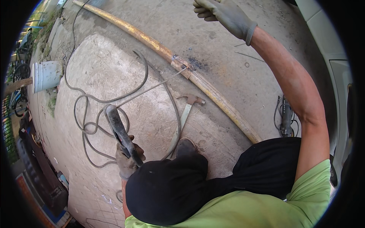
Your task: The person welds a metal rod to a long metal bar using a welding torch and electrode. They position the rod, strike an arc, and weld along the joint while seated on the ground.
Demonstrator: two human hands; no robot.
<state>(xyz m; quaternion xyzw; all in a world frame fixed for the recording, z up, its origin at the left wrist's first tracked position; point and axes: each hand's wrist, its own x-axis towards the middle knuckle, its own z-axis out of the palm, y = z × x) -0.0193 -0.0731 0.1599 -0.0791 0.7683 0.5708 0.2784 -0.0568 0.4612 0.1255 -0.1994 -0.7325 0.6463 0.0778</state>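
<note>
My left hand [129, 157], in a grey glove, is wrapped round a dark welding electrode holder [121, 129]. A thin welding rod [152, 87] runs from its jaws up and right. The rod's far end meets, or overlaps in view, a joint patch [182, 64] on a long rusty yellow pipe [216, 95] on the ground. At the top, my right hand [230, 19], also gloved, is raised with its fingers curled and nothing visible in them. The top edge cuts off part of it. A claw hammer [185, 114] lies between the pipe and my boot [185, 147].
Loops of grey cable [86, 114] lie left of the holder. A white bucket [47, 76] is at the far left. To the right, a dark corded power tool [286, 119] rests near a pale vehicle panel [338, 76]. Dark debris [197, 62] is scattered beside the pipe joint.
</note>
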